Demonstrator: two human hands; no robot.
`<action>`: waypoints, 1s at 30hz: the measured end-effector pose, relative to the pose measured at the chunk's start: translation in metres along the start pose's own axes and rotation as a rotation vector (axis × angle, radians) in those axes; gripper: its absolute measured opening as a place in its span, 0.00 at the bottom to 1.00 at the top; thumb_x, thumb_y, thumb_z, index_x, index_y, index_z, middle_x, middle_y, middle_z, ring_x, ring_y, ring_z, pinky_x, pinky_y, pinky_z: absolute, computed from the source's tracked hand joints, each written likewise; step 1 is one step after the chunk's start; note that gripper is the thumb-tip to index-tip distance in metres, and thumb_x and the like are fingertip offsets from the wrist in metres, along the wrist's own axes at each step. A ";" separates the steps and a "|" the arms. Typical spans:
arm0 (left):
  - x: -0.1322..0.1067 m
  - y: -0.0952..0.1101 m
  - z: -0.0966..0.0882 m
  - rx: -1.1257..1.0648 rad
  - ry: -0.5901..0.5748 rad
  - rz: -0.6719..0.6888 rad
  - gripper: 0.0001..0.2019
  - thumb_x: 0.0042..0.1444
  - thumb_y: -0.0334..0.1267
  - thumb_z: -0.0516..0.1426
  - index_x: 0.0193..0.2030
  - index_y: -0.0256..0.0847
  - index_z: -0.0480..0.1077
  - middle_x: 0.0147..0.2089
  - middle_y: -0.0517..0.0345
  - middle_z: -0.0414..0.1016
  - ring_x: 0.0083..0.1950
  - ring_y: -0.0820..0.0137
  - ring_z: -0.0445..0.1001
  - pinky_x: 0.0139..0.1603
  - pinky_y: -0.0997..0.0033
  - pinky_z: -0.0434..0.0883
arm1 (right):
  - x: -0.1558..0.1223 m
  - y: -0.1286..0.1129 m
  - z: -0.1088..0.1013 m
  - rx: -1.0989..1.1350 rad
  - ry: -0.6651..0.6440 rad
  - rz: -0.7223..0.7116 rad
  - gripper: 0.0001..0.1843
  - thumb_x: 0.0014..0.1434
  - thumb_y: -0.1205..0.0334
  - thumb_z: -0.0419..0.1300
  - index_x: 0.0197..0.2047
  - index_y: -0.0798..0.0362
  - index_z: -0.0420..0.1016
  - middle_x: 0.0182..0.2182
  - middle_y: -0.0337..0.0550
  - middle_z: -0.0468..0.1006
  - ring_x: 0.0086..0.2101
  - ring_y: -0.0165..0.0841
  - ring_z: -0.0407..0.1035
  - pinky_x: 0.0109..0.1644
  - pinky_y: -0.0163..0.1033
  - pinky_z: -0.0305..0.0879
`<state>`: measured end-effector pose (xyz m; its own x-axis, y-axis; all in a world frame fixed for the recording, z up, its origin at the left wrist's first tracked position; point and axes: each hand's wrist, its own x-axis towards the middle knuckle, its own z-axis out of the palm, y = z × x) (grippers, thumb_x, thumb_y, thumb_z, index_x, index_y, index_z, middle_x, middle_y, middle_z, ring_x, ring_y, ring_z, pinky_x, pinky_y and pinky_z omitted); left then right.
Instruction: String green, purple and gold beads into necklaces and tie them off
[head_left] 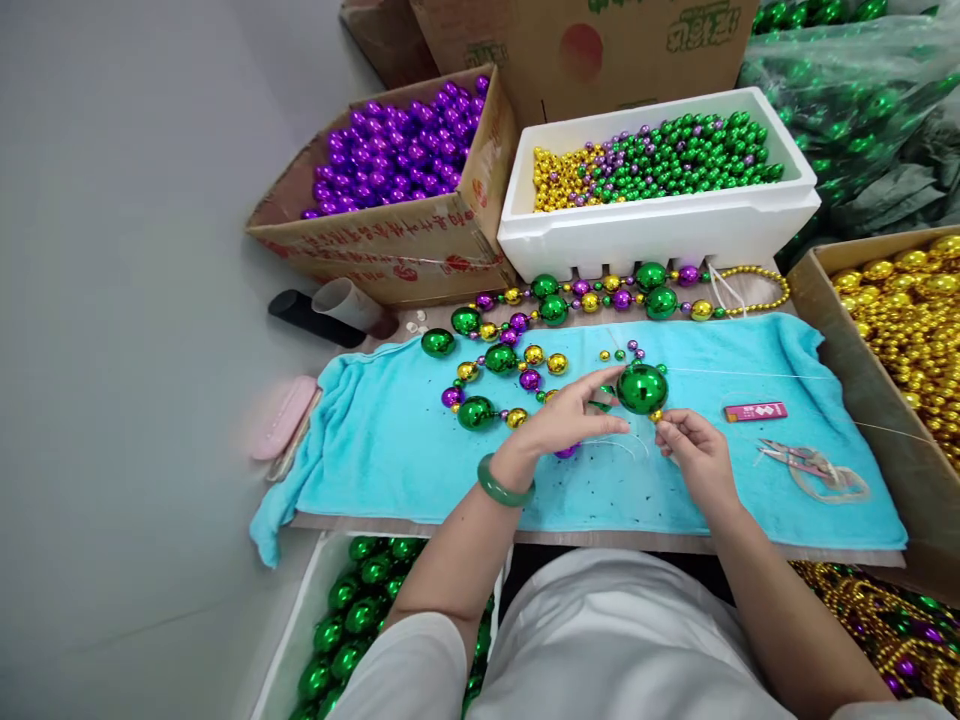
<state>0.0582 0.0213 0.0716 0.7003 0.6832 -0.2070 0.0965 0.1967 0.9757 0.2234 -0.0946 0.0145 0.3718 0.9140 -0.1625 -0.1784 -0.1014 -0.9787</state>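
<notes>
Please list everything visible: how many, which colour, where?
Boxes: several, brown, back, right
Foam box: one, white, back
Small beads: many, mixed, foam box
Purple balls: many, purple, left box
Gold balls: many, gold, right box
Bag: one, clear, back right
Towel: one, turquoise, centre
Table: one, brownish, under towel
Thread: some, white, towel
Strung beads: many, multicoloured, towel and beyond
Pack: one, magenta, towel's right
Snips: one, metallic, near pack
Case: one, pink, far left
Cylinders: two, black, clear, back left
Green balls: many, green, lower left
Strands: many, mixed, lower right
Large ball: one, green, centre right
Bangle: one, green, left wrist
Left hand: one, bare, at large ball
Right hand: one, bare, below large ball
</notes>
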 end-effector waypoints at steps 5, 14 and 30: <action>0.042 0.000 -0.041 0.430 0.383 0.089 0.10 0.44 0.26 0.63 0.33 0.44 0.79 0.37 0.53 0.72 0.45 0.62 0.69 0.59 0.61 0.61 | 0.004 0.006 -0.017 0.069 0.072 0.078 0.14 0.53 0.52 0.64 0.34 0.53 0.72 0.24 0.37 0.72 0.22 0.24 0.59 0.24 0.31 0.56; 0.124 -0.023 -0.026 0.651 0.219 0.180 0.04 0.46 0.32 0.62 0.31 0.42 0.77 0.37 0.50 0.75 0.47 0.59 0.70 0.62 0.59 0.59 | 0.012 0.006 -0.041 0.097 0.147 0.082 0.15 0.51 0.53 0.65 0.37 0.53 0.71 0.27 0.40 0.76 0.22 0.25 0.65 0.23 0.31 0.58; 0.120 0.000 -0.024 -0.226 0.199 -0.069 0.08 0.50 0.28 0.60 0.39 0.35 0.76 0.35 0.52 0.77 0.37 0.71 0.75 0.46 0.67 0.72 | 0.011 0.002 -0.038 -0.013 0.118 0.079 0.14 0.49 0.51 0.65 0.31 0.54 0.72 0.22 0.39 0.73 0.20 0.26 0.63 0.23 0.33 0.61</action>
<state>0.1254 0.1198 0.0447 0.5433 0.7826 -0.3040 -0.0365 0.3837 0.9227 0.2615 -0.0998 0.0064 0.4620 0.8503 -0.2521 -0.1995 -0.1774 -0.9637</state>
